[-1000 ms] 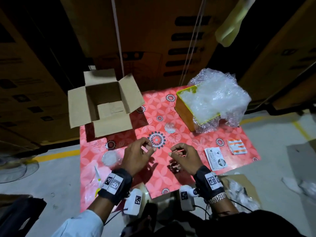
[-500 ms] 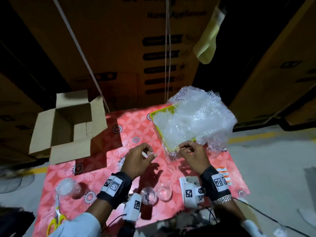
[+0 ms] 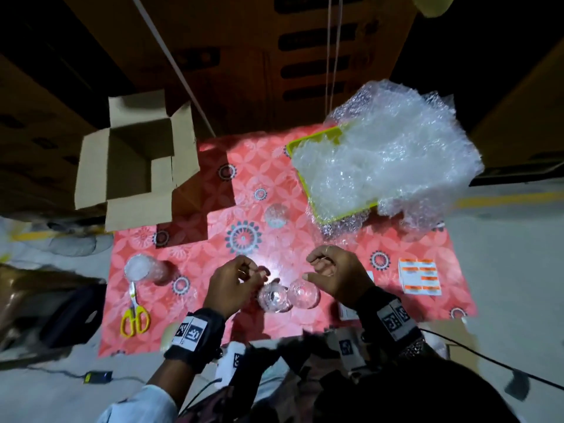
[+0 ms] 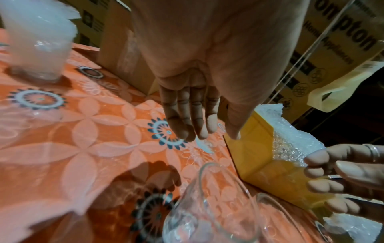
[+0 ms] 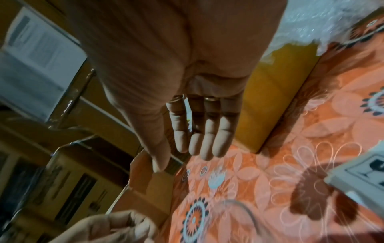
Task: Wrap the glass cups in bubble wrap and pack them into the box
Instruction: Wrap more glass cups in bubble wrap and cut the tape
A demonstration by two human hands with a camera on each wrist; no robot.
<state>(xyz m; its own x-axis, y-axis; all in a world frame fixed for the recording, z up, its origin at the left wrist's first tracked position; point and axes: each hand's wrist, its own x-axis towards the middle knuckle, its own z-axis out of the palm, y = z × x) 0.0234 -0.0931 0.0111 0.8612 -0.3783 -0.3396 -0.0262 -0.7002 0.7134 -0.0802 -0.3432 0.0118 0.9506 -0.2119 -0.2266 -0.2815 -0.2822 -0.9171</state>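
Two bare glass cups (image 3: 272,298) (image 3: 304,295) stand side by side near the front of the red flowered table (image 3: 213,239). My left hand (image 3: 253,274) hovers just above and left of them, fingers loosely bent, holding nothing. My right hand (image 3: 311,267) hovers above the right cup, also holding nothing. In the left wrist view the left fingers (image 4: 187,118) hang relaxed over the cup rim (image 4: 207,197). A third glass (image 3: 275,215) stands mid-table. The open cardboard box (image 3: 137,160) is at the back left. Bubble wrap (image 3: 396,154) is heaped in a yellow tray (image 3: 317,138).
A cup stuffed or wrapped in bubble wrap (image 3: 140,267) stands at the left, with yellow-handled scissors (image 3: 134,315) in front of it. Sticker sheets (image 3: 419,274) lie at the right edge. Large cartons wall the far side.
Both hands have come back toward me and now hover over the two cups; the right hand has left the edge of the bubble wrap tray. The head camera has shifted.
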